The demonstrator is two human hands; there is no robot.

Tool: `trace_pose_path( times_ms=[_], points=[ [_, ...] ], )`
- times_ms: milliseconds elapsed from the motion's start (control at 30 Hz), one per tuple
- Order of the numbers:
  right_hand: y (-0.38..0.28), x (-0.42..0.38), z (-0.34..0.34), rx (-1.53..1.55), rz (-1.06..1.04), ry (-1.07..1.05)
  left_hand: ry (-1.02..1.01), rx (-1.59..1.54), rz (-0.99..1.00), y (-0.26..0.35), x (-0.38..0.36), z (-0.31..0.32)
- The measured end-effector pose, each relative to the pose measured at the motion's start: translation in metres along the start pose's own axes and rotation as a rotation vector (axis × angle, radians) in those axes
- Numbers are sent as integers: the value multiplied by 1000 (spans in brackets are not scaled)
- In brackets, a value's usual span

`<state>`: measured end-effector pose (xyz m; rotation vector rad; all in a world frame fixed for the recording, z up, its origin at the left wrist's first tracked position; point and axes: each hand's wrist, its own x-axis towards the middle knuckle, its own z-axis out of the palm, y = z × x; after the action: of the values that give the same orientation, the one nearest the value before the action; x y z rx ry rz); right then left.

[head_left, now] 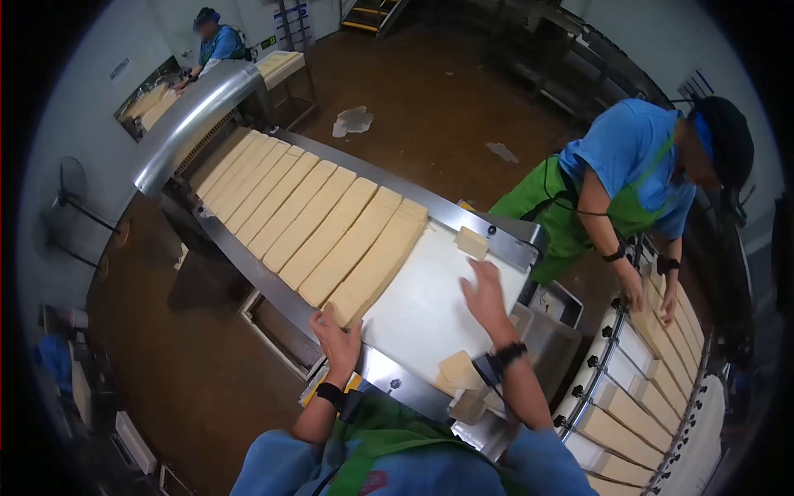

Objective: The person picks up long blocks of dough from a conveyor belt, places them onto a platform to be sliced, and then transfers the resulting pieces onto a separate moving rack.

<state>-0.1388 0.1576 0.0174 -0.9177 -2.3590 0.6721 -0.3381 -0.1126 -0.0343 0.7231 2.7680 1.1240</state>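
Note:
My left hand (337, 341) is at the near end of the last pale yellow slab (379, 263) in a row on the belt. Its fingers are spread and appear to touch the slab's end, without wrapping round it. Over the white belt (426, 302), my right hand (485, 299) is open, fingers apart and holding nothing. Just beyond its fingertips, a small pale block (472, 242) rests near the belt's far edge. Thin pale pieces (459, 372) lie by my right wrist, with another small block (468, 407) close to my body.
A curved metal hood (198, 124) spans the belt's far end. To the right, a co-worker (628, 182) handles long strips on a second conveyor (628, 405) with divided lanes. Another person (219, 45) stands at the back left. Plastic bins (546, 339) sit between the conveyors.

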Motion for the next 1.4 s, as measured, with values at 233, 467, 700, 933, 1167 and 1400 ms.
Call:
trace_pose_path(
  times_ms=[233, 467, 700, 933, 1167, 1400],
  points=[
    [-11, 140, 112, -118, -71, -130, -202, 11, -2, 12, 30, -5],
    [-26, 170, 140, -418, 119, -218, -246, 3, -33, 24, 32, -3],
    [-22, 156, 133, -467, 195, -230, -284, 59, -78, 34, 35, 0],
    [30, 25, 35, -416, 294, 61, -475, 129, 223, 55, 40, 3],
    [44, -69, 18, -452, 467, 283, -726, 245, 405, 53, 41, 29],
    [11, -116, -2, -302, 639, 413, -501, 124, 495, 69, -12, 39]
  ],
)
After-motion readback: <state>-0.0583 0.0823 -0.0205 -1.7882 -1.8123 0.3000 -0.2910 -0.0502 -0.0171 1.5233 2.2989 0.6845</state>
